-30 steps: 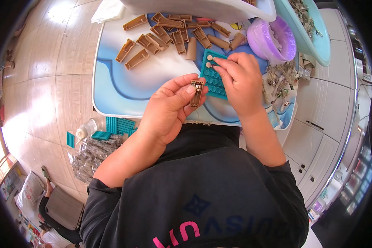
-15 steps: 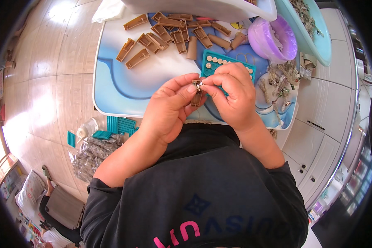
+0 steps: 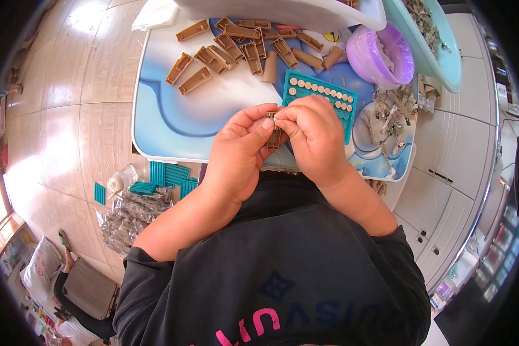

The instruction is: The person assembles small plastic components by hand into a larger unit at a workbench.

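In front of my body, my left hand point(image 3: 239, 144) is closed around a small brown plastic casing point(image 3: 274, 138), its open side facing up. My right hand point(image 3: 314, 135) pinches at the casing's far end; a pale bit shows between thumb and finger, too small to name. Just beyond my right hand lies a teal tray point(image 3: 290, 99) with rows of round cream-coloured pieces point(image 3: 323, 88), partly covered by that hand. Farther off on the table, several similar brown casings point(image 3: 252, 57) lie loose, some open side up and some turned over.
The blue-and-white table point(image 3: 173, 138) holds a purple lined bowl point(image 3: 354, 49) and a heap of small wired parts point(image 3: 395, 115) at right. A light-teal basin point(image 3: 452, 63) and a white bin point(image 3: 282, 12) stand at the far side. Teal trays point(image 3: 170, 173) and a plastic bag point(image 3: 135, 219) lie at lower left.
My right hand has moved slightly left and closer over the casing, its fingertips now covering the pale bit. More of the teal tray's right side shows.
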`<state>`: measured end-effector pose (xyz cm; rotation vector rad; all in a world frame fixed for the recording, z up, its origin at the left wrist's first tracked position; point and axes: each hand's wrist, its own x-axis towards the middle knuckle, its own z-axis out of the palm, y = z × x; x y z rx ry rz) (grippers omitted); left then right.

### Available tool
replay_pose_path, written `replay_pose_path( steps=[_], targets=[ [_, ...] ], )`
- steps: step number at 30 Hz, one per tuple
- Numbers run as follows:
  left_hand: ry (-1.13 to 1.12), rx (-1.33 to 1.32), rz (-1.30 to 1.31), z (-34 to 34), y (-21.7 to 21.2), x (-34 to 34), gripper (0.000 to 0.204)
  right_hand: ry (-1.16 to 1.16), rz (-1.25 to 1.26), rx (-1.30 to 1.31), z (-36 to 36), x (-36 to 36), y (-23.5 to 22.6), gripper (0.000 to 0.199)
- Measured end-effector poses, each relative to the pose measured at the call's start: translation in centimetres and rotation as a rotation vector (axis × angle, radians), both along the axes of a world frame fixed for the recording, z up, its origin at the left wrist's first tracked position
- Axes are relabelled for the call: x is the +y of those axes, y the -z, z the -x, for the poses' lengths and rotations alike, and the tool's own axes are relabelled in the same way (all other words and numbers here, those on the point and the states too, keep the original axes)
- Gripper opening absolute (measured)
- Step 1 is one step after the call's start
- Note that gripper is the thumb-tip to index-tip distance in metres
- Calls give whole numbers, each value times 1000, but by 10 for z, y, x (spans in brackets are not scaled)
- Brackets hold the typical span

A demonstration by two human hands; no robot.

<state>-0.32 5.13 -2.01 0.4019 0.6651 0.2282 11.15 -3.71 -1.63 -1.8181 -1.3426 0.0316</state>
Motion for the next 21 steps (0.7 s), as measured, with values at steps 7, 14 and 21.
replay_pose_path(
  steps=[7,14,21],
  targets=[
    [-10,-12,-12,4,-4,8,18,-147,-6,176,-12,-3,-9,10],
    [43,-137,-38,11,15,12,15,-239,-6,-26,-21,60,-23,18],
    [-21,-82,-57,1,7,11,15,-411,310,-527,-4,129,3,16]
  ],
)
